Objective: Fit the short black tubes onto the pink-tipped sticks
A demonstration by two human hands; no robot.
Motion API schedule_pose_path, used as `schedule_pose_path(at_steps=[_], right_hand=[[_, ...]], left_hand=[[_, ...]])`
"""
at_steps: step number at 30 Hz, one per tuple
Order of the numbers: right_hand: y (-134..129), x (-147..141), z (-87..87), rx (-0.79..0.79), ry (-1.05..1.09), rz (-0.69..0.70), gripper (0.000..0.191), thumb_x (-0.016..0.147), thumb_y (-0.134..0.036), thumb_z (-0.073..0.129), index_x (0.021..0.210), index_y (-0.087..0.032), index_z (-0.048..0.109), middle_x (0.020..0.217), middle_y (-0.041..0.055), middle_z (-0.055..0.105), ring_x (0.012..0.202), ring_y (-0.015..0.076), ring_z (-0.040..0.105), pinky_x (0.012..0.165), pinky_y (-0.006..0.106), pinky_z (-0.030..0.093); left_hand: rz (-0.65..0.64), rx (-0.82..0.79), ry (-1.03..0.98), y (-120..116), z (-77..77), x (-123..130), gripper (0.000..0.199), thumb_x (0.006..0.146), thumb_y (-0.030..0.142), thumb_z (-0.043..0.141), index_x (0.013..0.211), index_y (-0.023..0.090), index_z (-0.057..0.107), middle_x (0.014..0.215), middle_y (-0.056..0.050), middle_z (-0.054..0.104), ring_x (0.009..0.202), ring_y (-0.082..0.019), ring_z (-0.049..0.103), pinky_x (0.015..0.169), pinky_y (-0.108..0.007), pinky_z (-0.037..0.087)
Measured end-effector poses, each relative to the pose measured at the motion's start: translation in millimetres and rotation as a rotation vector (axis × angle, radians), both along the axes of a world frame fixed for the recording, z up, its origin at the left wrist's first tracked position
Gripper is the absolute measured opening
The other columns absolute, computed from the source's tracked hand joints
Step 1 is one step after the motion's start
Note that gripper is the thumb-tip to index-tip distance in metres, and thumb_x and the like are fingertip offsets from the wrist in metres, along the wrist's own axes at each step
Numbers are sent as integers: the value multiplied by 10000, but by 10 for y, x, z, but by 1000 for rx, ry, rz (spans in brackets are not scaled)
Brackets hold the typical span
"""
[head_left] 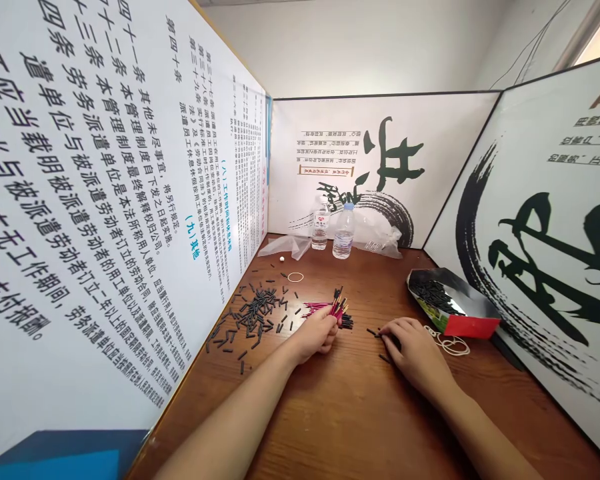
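L hand [317,335]: fingers closed round bundle of thin pink sticks w/ dark ends [338,308], bundle held at slant above desk [320,407]. More pink sticks seen beneath and beside it. R hand [413,347]: lowered to desk, fingers bent, tips at small black pieces [373,333]; whether any is pinched cannot be told. Large scattered pile of black pieces [260,310] located L of bundle; rubber band [295,277] lying just behind pile. Open box [473,313], w/ black pieces inside, placed beyond R hand, pale bands [453,345] beside it. Two water bottles [343,233] stood upright at rear, btwn clear plastic bags [293,247].
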State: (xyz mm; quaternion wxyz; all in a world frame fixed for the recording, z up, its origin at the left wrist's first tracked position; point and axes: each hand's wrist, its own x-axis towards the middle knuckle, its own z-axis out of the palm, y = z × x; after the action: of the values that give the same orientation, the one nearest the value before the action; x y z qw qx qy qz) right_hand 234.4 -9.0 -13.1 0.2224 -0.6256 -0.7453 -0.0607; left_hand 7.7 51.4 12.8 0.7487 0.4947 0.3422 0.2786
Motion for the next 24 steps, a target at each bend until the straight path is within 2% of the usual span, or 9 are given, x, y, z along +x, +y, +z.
schedule_pose_path(at_steps=[5, 10, 15, 24], right_hand=[[3, -15, 20, 45, 28, -17, 134, 869, -248, 495, 838, -204, 617, 928, 63, 647, 932, 233, 540, 813, 367, 427], [18, -86, 35, 87, 49, 25, 158, 892, -271, 483, 877, -213, 629, 960, 71, 648, 963, 236, 535, 831, 369, 424], [29, -144, 1, 60, 18, 32, 207, 903, -305, 496, 985, -223, 667, 1019, 66, 655, 996, 237, 529, 851, 370, 421], [46, -135, -24, 31, 58, 29, 129, 866, -266, 519, 822, -203, 623, 933, 70, 639, 948, 233, 525, 838, 371, 419]], left_hand=[[-5, 6, 3, -6, 10, 1, 100, 759, 252, 449, 832, 209, 396, 555, 102, 261, 402, -38, 130, 396, -178, 78], [3, 6, -1, -7, 10, 9, 121, 751, 266, 466, 831, 207, 397, 556, 103, 268, 400, -35, 133, 390, -173, 85], [4, 5, 4, 1, -3, 11, 95, 764, 253, 449, 830, 207, 398, 554, 101, 277, 398, -36, 136, 390, -175, 82], [-5, -4, -15, 12, -37, 19, 101, 772, 267, 461, 830, 207, 404, 558, 103, 261, 403, -38, 141, 403, -179, 72]])
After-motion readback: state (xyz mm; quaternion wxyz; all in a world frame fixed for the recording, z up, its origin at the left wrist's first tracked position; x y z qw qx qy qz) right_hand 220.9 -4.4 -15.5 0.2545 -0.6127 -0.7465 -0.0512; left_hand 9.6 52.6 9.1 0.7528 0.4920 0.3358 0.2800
